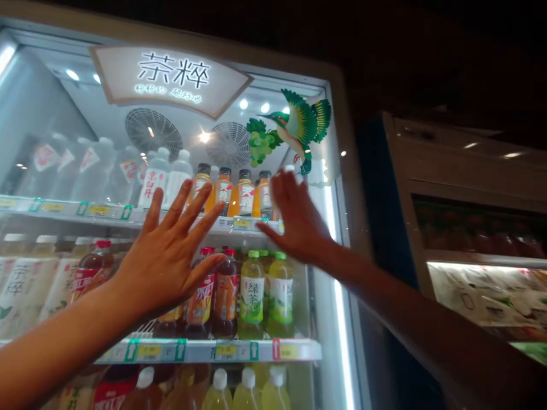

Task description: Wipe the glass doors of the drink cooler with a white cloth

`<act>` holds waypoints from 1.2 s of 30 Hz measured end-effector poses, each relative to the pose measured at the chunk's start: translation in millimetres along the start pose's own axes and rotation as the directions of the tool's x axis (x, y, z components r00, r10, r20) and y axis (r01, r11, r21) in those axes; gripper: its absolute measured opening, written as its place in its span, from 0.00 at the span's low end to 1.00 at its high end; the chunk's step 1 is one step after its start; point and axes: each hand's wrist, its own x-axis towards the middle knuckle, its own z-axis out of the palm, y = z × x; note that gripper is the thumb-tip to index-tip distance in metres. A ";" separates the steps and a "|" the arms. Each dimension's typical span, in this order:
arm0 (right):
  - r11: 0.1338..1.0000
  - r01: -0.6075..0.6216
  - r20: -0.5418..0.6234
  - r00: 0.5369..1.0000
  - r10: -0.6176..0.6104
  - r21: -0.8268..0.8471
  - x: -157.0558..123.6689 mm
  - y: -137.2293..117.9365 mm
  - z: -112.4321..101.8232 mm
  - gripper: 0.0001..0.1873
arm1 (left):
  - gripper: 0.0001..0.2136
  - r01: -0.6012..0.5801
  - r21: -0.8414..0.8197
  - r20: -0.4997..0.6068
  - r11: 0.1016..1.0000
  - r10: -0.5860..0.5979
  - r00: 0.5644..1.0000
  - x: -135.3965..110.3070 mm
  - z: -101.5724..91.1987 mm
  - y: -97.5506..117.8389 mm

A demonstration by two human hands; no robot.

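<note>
My left hand (166,262) is raised with its fingers spread, in front of the glass door of a lit drinks fridge (273,85). Its back faces me and nothing is in it. To its right my right hand (299,216) is up too, slightly blurred, thumb held apart from the fingers. I cannot tell whether either palm touches the glass. Behind the hands stand orange drink bottles (243,193) on the upper shelf. Below them are green tea bottles (253,293) and red-capped tea bottles (226,293).
A bird picture (299,122) and a white sign (171,77) decorate the fridge top. Clear water bottles (94,171) fill the upper left, pale cartoned-looking bottles (25,282) the shelf below. More bottles (220,393) line the lowest visible shelf. Another cabinet (478,165) with packaged goods stands right.
</note>
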 end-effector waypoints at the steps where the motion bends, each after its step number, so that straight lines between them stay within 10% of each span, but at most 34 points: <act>1: 0.993 0.116 0.035 0.993 -0.116 0.017 -3.8 -3.3 1.1 0.57 | 0.34 -0.005 0.002 -0.002 1.000 0.005 1.000 3.4 4.0 3.4; 4: 0.950 0.308 0.129 0.941 -0.313 0.053 -1.4 -10.0 3.1 0.56 | 0.35 -0.009 -0.006 0.010 1.000 0.009 1.000 7.2 12.5 5.6; 9: 0.998 -0.060 0.022 0.998 0.061 -0.032 36.7 -23.7 6.2 0.51 | 0.34 0.012 0.014 0.015 1.000 -0.012 1.000 -11.4 9.8 -26.5; 14: 0.905 0.417 0.147 0.893 -0.425 0.081 65.9 -96.4 27.8 0.50 | 0.33 0.034 0.052 0.042 0.998 -0.036 0.998 -57.7 -4.2 -96.2; 19: 1.000 0.020 0.025 0.999 -0.020 0.005 146.0 -119.0 43.3 0.54 | 0.34 0.119 0.111 0.094 0.987 -0.130 0.987 -113.0 -19.2 -180.0; 24: 0.892 0.441 0.161 0.877 -0.452 0.098 193.7 -200.5 65.8 0.51 | 0.35 0.224 0.135 0.130 0.965 -0.242 0.962 -151.8 -33.5 -256.1; 26: 0.909 0.405 0.159 0.896 -0.415 0.092 217.0 -222.4 72.1 0.49 | 0.36 0.229 0.130 0.137 0.965 -0.246 0.960 -160.3 -37.5 -276.1; 29: 0.961 0.271 0.107 0.956 -0.275 0.047 247.0 -245.3 82.7 0.49 | 0.35 0.257 0.132 0.091 0.957 -0.269 0.959 -168.1 -41.8 -291.7; 34: 0.835 0.546 0.168 0.818 -0.550 0.072 269.1 -295.8 103.6 0.48 | 0.34 0.263 0.066 0.020 0.963 -0.265 0.964 -179.8 -49.1 -295.9; 36: 0.889 0.456 0.170 0.873 -0.457 0.047 281.7 -308.4 107.7 0.45 | 0.34 0.269 0.048 0.026 0.962 -0.270 0.963 -185.4 -51.7 -295.5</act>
